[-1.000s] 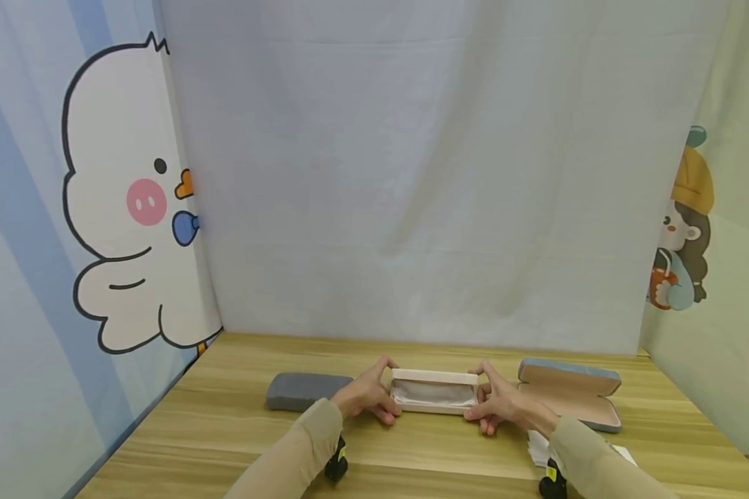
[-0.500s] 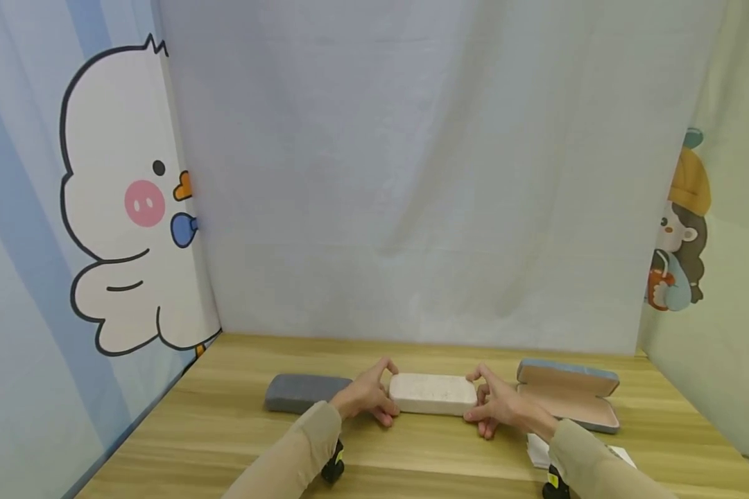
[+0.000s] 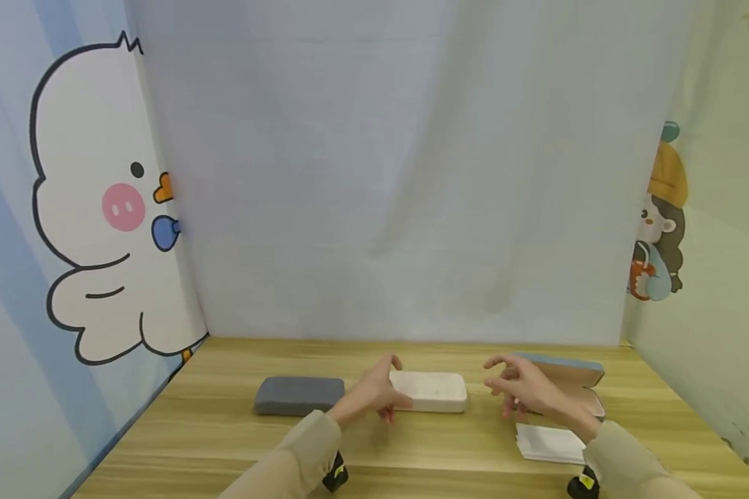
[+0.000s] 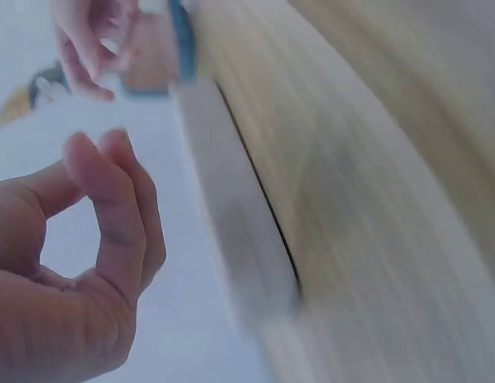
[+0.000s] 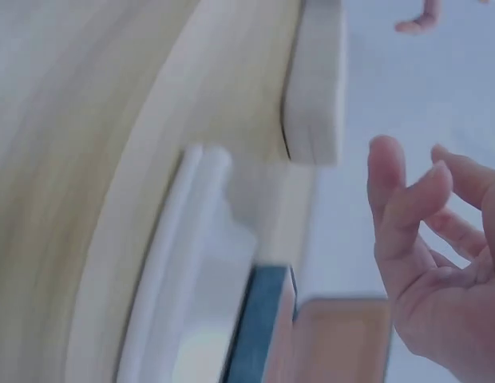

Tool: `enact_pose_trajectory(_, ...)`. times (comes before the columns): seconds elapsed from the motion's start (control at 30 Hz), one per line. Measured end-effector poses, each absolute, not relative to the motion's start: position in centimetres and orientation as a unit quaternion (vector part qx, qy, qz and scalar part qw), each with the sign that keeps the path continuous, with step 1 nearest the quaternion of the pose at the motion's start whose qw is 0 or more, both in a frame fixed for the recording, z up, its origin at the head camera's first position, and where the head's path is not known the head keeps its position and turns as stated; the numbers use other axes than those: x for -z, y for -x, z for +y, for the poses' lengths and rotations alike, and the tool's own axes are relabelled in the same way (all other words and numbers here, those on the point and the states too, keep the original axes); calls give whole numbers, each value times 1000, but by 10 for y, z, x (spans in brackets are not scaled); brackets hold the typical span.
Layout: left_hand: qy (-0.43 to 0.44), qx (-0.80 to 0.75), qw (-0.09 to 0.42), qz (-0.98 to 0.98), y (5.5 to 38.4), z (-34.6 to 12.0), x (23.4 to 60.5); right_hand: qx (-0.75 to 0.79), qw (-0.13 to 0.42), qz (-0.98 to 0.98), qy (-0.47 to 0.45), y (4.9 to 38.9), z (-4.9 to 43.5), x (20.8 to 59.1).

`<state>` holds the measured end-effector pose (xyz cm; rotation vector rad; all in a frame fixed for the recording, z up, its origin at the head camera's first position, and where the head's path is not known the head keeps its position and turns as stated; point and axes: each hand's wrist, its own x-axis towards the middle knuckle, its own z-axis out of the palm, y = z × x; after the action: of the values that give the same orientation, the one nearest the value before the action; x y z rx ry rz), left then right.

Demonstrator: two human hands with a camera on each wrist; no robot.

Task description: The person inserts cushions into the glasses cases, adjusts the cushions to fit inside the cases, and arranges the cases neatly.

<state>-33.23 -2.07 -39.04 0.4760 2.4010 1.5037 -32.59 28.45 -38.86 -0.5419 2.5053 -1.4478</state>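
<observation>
A closed cream glasses case (image 3: pixel 437 391) lies mid-table. My left hand (image 3: pixel 374 394) overlaps its left end in the head view, but in the left wrist view the hand (image 4: pixel 96 239) stands apart from the case (image 4: pixel 239 215). Its fingers are loosely bent with nothing between them. To the right, my right hand (image 3: pixel 527 388) hovers with relaxed, bent fingers and holds nothing. Behind that hand an open glasses case (image 3: pixel 577 374), blue outside and tan inside, is partly hidden. The right wrist view shows this blue case (image 5: pixel 259 319) below the hand (image 5: pixel 439 247).
At the left lies a closed grey glasses case (image 3: pixel 299 396). A stack of white folded cloths or papers (image 3: pixel 549 443) sits in front of the blue case, below the right forearm. A pale curtain (image 3: pixel 374 208) hangs behind the wooden table (image 3: pixel 437 450).
The cream case was open a second ago, then its lid came shut between both hands. Both hands have since let go. The right hand has moved right toward the blue case.
</observation>
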Motion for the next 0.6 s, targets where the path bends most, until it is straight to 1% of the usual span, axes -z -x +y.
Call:
enact_pose_trajectory(0.1, -175, -570, 209, 775, 321, 6, 386, 516, 86, 836, 168, 314, 311, 383)
enact_pose_trajectory(0.2, -179, -603, 281, 725, 311, 37, 394, 547, 90, 823, 126, 300, 339, 384)
enact_pose_trajectory(0.27, -175, -619, 318, 697, 306, 57, 403, 559, 100, 817, 99, 291, 358, 387)
enact_pose_trajectory(0.3, -171, -622, 328, 690, 304, 67, 407, 564, 107, 814, 85, 287, 367, 388)
enact_pose_trajectory(0.37, -149, -637, 344, 673, 301, 85, 415, 571, 124, 809, 63, 279, 385, 391)
enact_pose_trajectory(0.43, -122, -659, 346, 656, 296, 102, 421, 570, 144, 807, 55, 272, 402, 393)
enact_pose_trajectory(0.6, -73, -704, 325, 627, 285, 131, 429, 560, 186, 806, 46, 256, 434, 403)
